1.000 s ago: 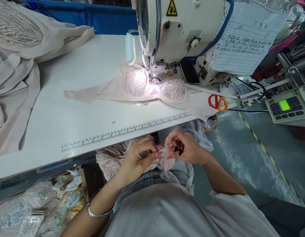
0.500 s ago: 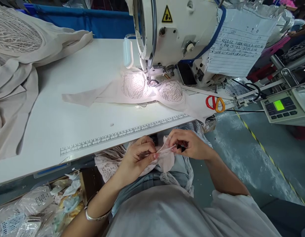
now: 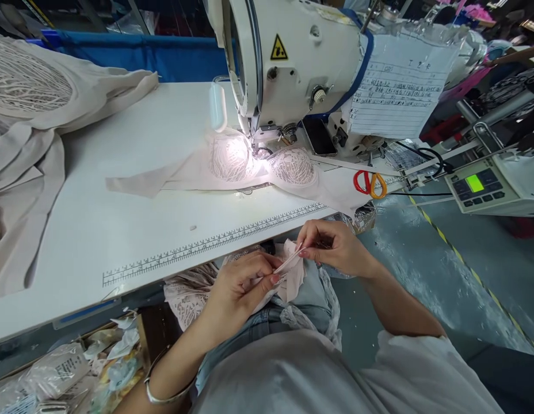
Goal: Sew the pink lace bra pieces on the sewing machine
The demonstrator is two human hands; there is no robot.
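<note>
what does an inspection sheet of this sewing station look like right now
surface: white table with a printed ruler strip along its front edge
job's things: small pale fabric piece pinched between both hands above the lap; lace garment lying under the sewing machine needle, lit
clutter: beige fabric heap at table's left; red and orange scissors; packets below the table
hands: left hand and right hand both grip the fabric piece
cables: black cable right of the machine
surroundings: paper sheet on the machine; control panel; taped floor line
</note>
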